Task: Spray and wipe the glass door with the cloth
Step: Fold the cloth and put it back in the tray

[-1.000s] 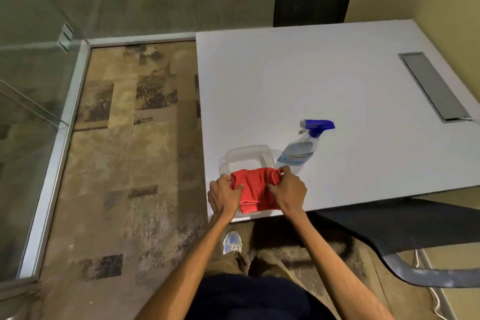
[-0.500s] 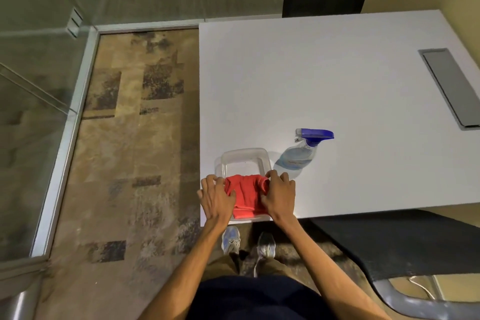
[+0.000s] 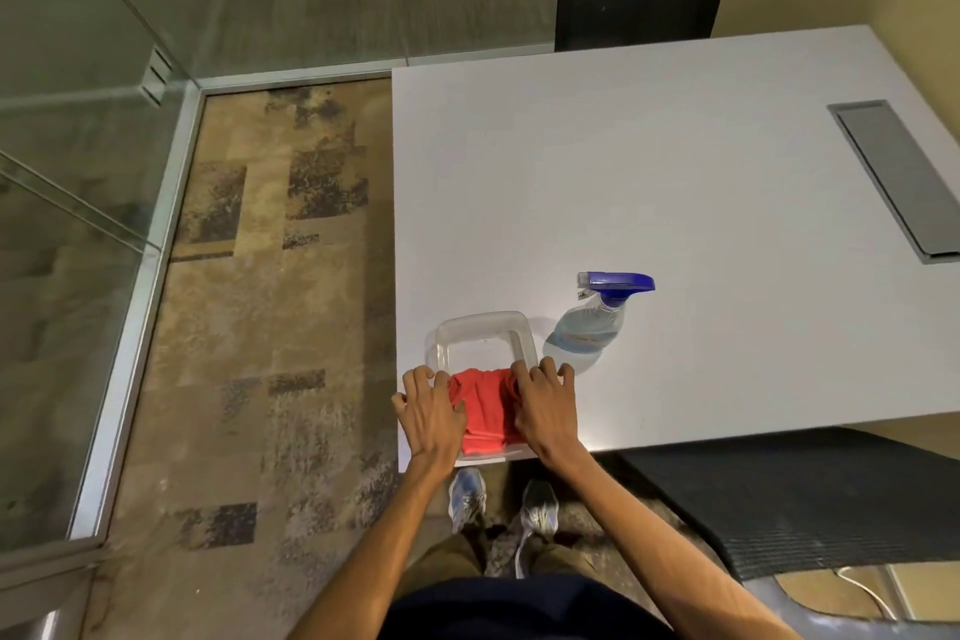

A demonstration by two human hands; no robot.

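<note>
A red cloth lies folded in a clear plastic tray at the near left corner of the white table. My left hand rests on the cloth's left side with its fingers spread, and my right hand rests on its right side the same way. A clear spray bottle with a blue trigger head stands just right of the tray, close to my right fingertips. The glass door and glass wall run along the left and far side.
A grey cable hatch is set into the table at the right. A dark mesh chair sits under the table's near edge at my right. Patterned carpet lies between the table and the glass.
Both hands held the cloth bunched above the tray's near end; they have lowered it into the tray and now lie flatter on it. The view has tilted down slightly.
</note>
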